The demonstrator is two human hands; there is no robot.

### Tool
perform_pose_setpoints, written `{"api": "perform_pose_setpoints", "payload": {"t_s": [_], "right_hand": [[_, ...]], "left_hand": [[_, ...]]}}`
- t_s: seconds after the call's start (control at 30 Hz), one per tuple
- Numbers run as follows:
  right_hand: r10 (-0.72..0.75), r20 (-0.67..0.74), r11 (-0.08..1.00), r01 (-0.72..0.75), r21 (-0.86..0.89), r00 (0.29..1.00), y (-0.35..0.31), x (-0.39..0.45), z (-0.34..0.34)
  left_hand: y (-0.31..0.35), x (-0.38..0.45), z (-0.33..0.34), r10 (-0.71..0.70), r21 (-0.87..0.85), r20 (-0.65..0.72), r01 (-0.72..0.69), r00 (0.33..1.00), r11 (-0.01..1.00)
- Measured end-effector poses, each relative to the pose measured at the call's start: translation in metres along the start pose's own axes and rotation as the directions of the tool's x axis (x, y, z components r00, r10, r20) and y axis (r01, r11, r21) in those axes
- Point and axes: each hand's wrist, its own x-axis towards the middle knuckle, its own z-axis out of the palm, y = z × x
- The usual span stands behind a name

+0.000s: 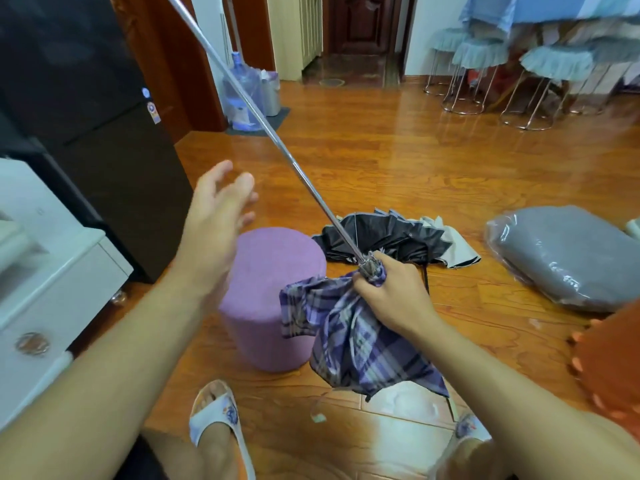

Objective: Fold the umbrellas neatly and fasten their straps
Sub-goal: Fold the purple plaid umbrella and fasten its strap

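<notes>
My right hand [391,299] grips the bunched top of a purple plaid umbrella [353,344], whose canopy hangs down loose and crumpled. Its silver shaft [263,119] is fully extended and slants up to the left, out of the frame; the handle is hidden. My left hand [216,209] hovers in the air left of the shaft with fingers spread, touching nothing. A second umbrella [391,239], black with a pale edge, lies collapsed and unfolded on the wooden floor behind my right hand.
A purple cylindrical stool [270,299] stands just in front of me. A black fridge [86,109] and white cabinet [45,278] are on the left. A grey bundle in plastic [568,258] lies at right. Stools [540,81] and a water jug [242,95] stand farther back.
</notes>
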Motion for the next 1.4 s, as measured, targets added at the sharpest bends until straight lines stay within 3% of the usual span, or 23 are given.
{"api": "perform_pose_setpoints", "payload": {"t_s": [0.1, 0.27, 0.43, 0.5, 0.6, 0.67, 0.77, 0.93, 1.1, 1.17, 1.27, 1.4], "right_hand": [[-0.017, 0.053, 0.995, 0.022, -0.099, 0.998, -0.001, 0.001, 0.002], [0.004, 0.051, 0.995, 0.001, -0.101, 0.999, 0.0, 0.003, 0.008], [0.095, -0.08, 0.993, -0.089, 0.079, 0.992, -0.015, 0.011, 0.01], [0.116, -0.071, 0.993, -0.114, 0.032, 0.991, -0.016, 0.018, 0.006], [0.162, 0.008, 0.976, -0.159, -0.146, 0.987, -0.008, 0.017, 0.005], [0.161, 0.041, 0.973, -0.152, -0.172, 0.986, -0.004, 0.014, 0.003], [0.135, 0.042, 0.97, -0.123, -0.209, 0.99, -0.001, 0.014, -0.002], [0.098, 0.057, 0.969, -0.083, -0.233, 0.994, -0.008, 0.008, 0.006], [0.131, 0.077, 0.973, -0.113, -0.201, 0.988, -0.007, 0.001, 0.008], [0.126, 0.071, 0.969, -0.108, -0.223, 0.989, -0.007, 0.003, 0.004], [0.109, 0.005, 0.982, -0.107, -0.155, 0.994, -0.013, 0.007, -0.001], [0.128, 0.001, 0.981, -0.126, -0.145, 0.992, -0.012, 0.006, -0.004]], "left_hand": [[0.033, 0.023, 0.021, 0.042, -0.127, 0.087, -0.03, 0.995, 0.991], [0.03, 0.044, 0.056, 0.087, -0.031, 0.077, -0.085, 0.993, 0.996], [-0.023, 0.011, 0.103, -0.094, 0.196, 0.322, 0.031, 0.942, 0.98], [-0.047, 0.0, 0.113, -0.129, 0.272, 0.29, 0.048, 0.948, 0.961], [-0.044, 0.013, 0.093, -0.209, 0.543, 0.309, 0.009, 0.928, 0.84], [-0.03, 0.025, 0.07, -0.169, 0.495, 0.258, 0.02, 0.951, 0.869], [-0.009, 0.044, 0.044, -0.046, 0.276, 0.06, 0.027, 0.997, 0.961], [-0.017, 0.046, 0.058, -0.138, 0.119, 0.016, 0.136, 0.99, 0.984], [-0.032, 0.028, 0.072, -0.006, 0.223, -0.122, 0.033, 0.993, 0.974], [-0.041, 0.017, 0.076, 0.001, 0.259, -0.072, 0.018, 0.997, 0.966], [-0.068, -0.011, 0.101, 0.008, 0.439, 0.134, -0.067, 0.991, 0.896], [-0.074, -0.024, 0.095, -0.034, 0.474, 0.083, -0.01, 0.996, 0.88]]}}
